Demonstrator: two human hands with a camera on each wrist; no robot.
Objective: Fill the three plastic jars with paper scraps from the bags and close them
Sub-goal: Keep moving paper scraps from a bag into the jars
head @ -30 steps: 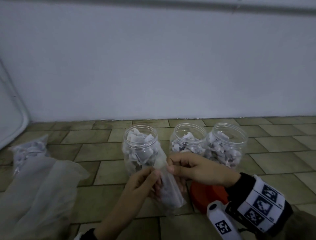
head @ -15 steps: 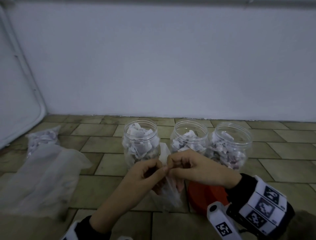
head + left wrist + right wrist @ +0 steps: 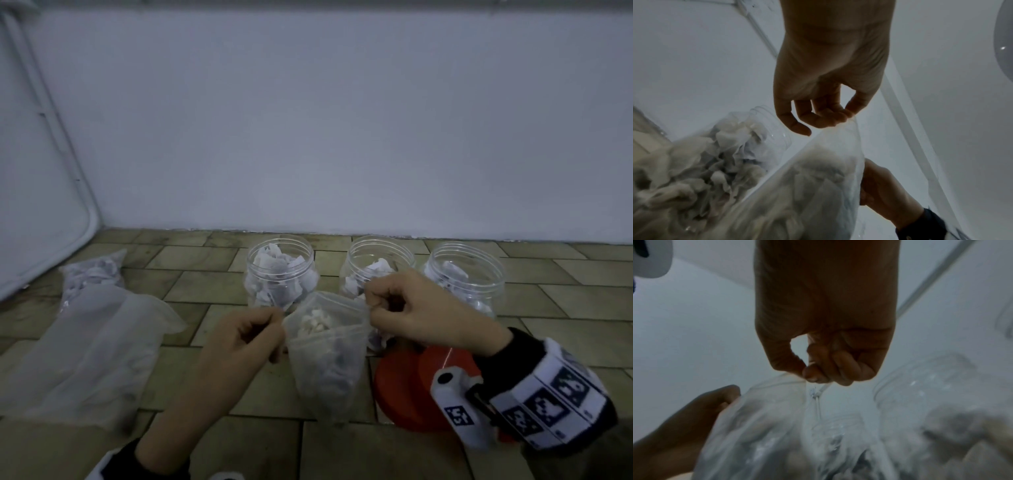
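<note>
Three clear plastic jars stand open in a row on the tiled floor: the left jar (image 3: 279, 274), the middle jar (image 3: 376, 263) and the right jar (image 3: 467, 274), each partly filled with paper scraps. In front of them hangs a clear zip bag (image 3: 327, 356) of paper scraps, its mouth pulled open. My left hand (image 3: 246, 342) pinches the bag's left rim and my right hand (image 3: 407, 308) pinches the right rim. In the wrist views the left hand (image 3: 830, 113) and right hand (image 3: 818, 373) grip the bag (image 3: 818, 186) edge (image 3: 816, 395).
Red jar lids (image 3: 418, 387) lie on the floor under my right wrist. Crumpled clear bags (image 3: 92, 335) lie at the left, one still holding scraps (image 3: 90, 274). A white wall runs close behind the jars, and a white rounded panel (image 3: 34, 192) leans at the far left.
My hands have moved apart, pulling the bag's mouth from closed to wide open. The head view has tilted up slightly.
</note>
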